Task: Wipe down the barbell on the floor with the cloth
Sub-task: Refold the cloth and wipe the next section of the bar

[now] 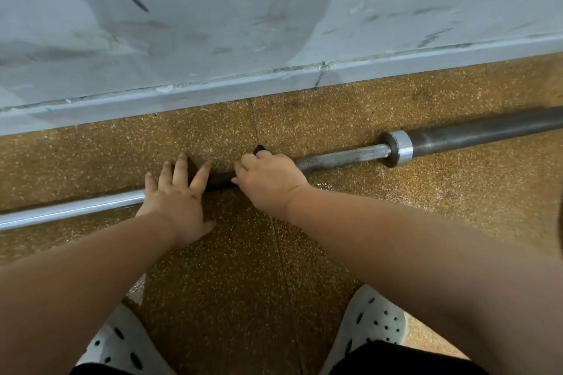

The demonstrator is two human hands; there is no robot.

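Lying on the speckled brown floor [304,253], close to and roughly parallel with the grey wall [213,9] and its skirting: a barbell [341,156], running from the left edge up toward the right edge. Bright steel shaft at the left, a duller shaft toward the right, then a shiny collar [397,148] and a dark sleeve reaching off the right edge. Wrapped round the shaft near its middle, between the two hands: a dark cloth [221,179]. Left hand [175,195] open, fingers spread, palm pressed down over the shaft just left of the cloth. Right hand [268,181] closed over the cloth and the shaft beneath. Near the bottom edge of the floor, two white perforated clogs [373,320], one each side. No brand, label or readable writing anywhere on bar, cloth or shoes.
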